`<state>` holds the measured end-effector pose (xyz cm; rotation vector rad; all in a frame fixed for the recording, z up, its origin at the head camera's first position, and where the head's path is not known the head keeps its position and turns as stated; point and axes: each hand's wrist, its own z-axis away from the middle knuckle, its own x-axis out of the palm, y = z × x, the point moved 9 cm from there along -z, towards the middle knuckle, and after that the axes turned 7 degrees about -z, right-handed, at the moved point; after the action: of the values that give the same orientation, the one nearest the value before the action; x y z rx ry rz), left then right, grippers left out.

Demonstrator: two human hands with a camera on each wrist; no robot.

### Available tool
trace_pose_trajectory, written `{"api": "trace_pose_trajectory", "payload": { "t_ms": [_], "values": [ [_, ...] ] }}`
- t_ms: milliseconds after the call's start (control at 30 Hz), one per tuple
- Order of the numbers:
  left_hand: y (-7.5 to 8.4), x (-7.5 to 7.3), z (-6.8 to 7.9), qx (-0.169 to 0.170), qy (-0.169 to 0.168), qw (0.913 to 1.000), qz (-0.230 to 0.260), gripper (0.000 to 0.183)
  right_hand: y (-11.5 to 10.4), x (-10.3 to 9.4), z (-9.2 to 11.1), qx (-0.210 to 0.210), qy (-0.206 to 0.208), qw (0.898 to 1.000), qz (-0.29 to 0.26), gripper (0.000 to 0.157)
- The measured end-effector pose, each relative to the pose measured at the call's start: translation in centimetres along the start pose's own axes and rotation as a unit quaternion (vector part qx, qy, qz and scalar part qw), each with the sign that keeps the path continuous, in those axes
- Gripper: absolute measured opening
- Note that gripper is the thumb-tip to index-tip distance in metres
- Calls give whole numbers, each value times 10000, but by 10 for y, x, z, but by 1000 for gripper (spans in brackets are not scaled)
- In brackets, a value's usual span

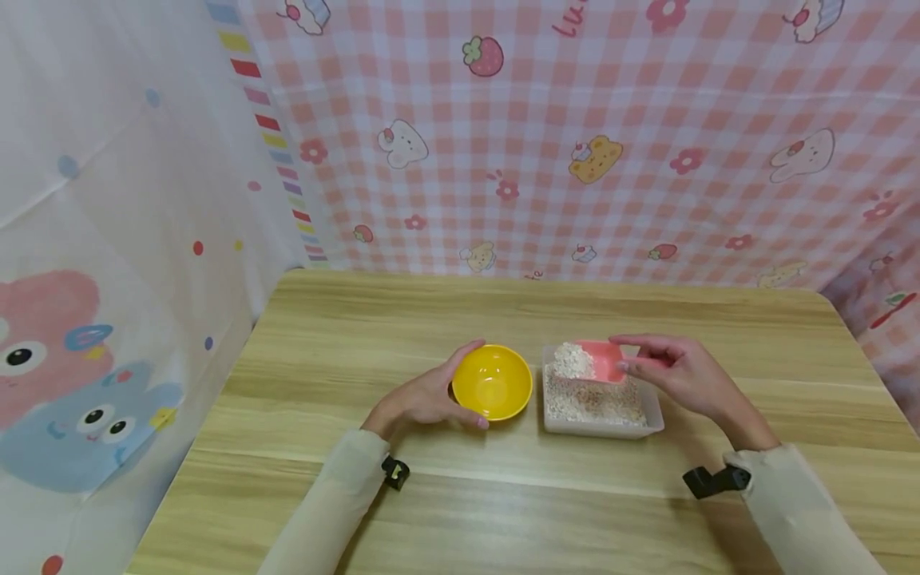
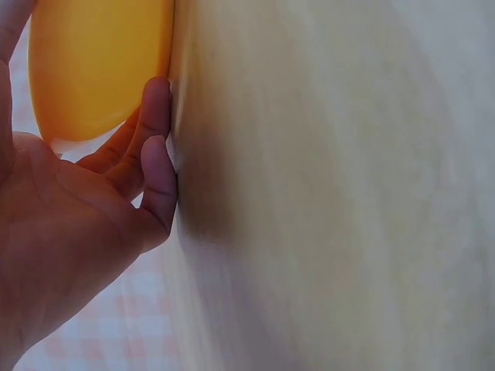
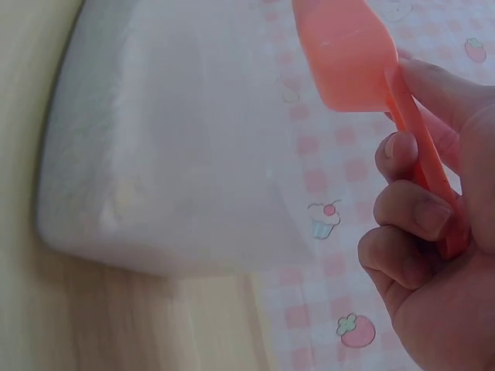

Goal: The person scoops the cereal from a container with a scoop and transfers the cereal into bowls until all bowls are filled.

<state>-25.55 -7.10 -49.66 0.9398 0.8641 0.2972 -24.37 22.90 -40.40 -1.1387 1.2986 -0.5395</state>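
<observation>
A yellow bowl (image 1: pixel 492 382) stands upright on the table, its inside showing no contents. My left hand (image 1: pixel 437 393) holds it from the left, thumb at the near side and fingers at the far side; in the left wrist view, fingers curl against the bowl's wall (image 2: pixel 100 69). With my right hand (image 1: pixel 679 375) I grip the handle of a pink scoop (image 3: pixel 348 54), fingers wrapped round it. The scoop carries a heap of pale oat flakes (image 1: pixel 573 361) above a translucent plastic box (image 1: pixel 600 430). More flakes (image 1: pixel 592 402) cover the box's bottom.
The bowl and the box stand side by side on a wood-grain table (image 1: pixel 503 495), a narrow gap between them. Behind the table's far edge hangs a pink checked curtain (image 1: pixel 446 192), and a white patterned cloth (image 1: pixel 144 239) hangs on the left.
</observation>
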Motion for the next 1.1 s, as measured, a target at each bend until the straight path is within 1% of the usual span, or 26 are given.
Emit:
{"api": "trace_pose_trajectory", "payload": {
  "t_ms": [300,533,700,900,1100],
  "values": [
    [-1,2,-1,-11,38,10000,11,117,-8,10,-14,142,-195,9997,-28,34],
    [-1,3,-3,-11,1,10000,44,118,-19,23,-21,19,-375,9993,-57,34],
    [-1,3,-3,-22,-22,10000,52,119,-24,32,-28,14,-489,9988,-31,34],
    [-1,1,-3,-65,-25,10000,58,118,-29,42,-36,13,-660,9978,-71,34],
    [-2,0,-2,-80,-16,10000,51,116,-29,49,-42,133,-838,9964,-50,35]
  ]
}}
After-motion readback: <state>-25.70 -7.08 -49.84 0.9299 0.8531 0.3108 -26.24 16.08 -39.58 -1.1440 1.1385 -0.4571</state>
